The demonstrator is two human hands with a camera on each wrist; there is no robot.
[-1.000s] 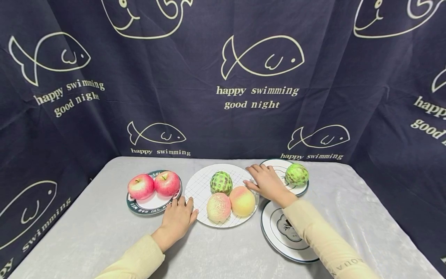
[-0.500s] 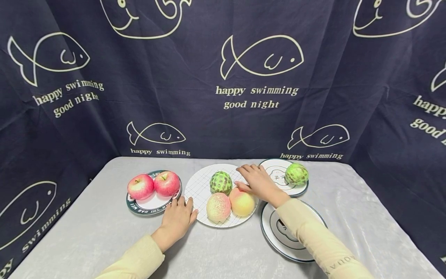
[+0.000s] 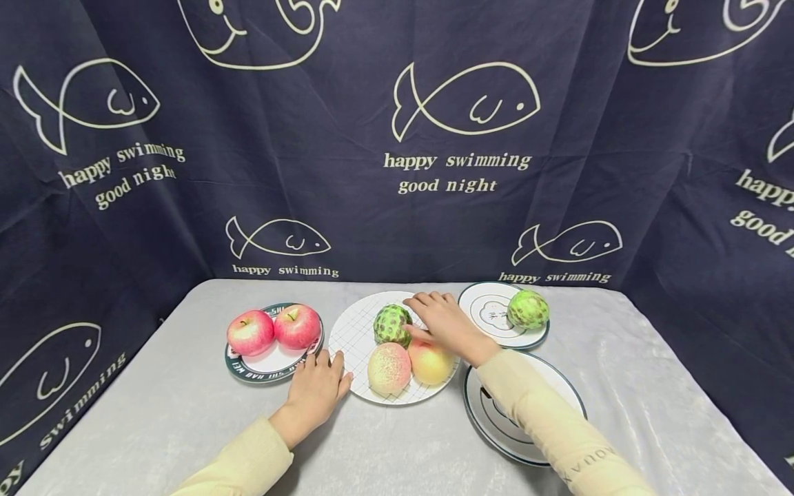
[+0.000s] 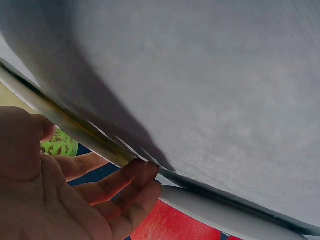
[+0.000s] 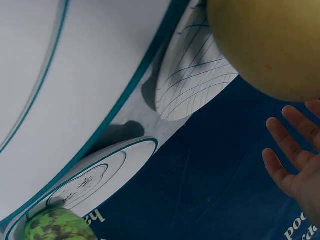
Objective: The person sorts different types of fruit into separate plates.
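A white plate with grid lines (image 3: 353, 324) bears a green knobbly custard apple (image 3: 391, 326) and two peaches, one pink-dotted peach (image 3: 389, 369) in front and one yellow peach (image 3: 434, 364) beside it. My right hand (image 3: 443, 322) hovers over the plate's right side, fingers spread, thumb near the custard apple and partly covering the yellow peach. In the right wrist view its fingers are extended and hold nothing. My left hand (image 3: 315, 388) rests with relaxed fingers on the table, between the gridded plate and the green-rimmed plate (image 3: 267, 368) of apples.
Two red apples (image 3: 251, 332) lie on the green-rimmed plate at left. Another custard apple (image 3: 528, 310) sits on a small plate (image 3: 484, 303) at the back right. A larger blue-rimmed plate (image 3: 561, 382) lies partly under the right sleeve. A dark fish-print curtain (image 3: 372, 241) stands behind.
My right hand has moved left, from between the gridded plate and the small back plate to beside the custard apple and over the yellow peach. The left hand has stayed still.
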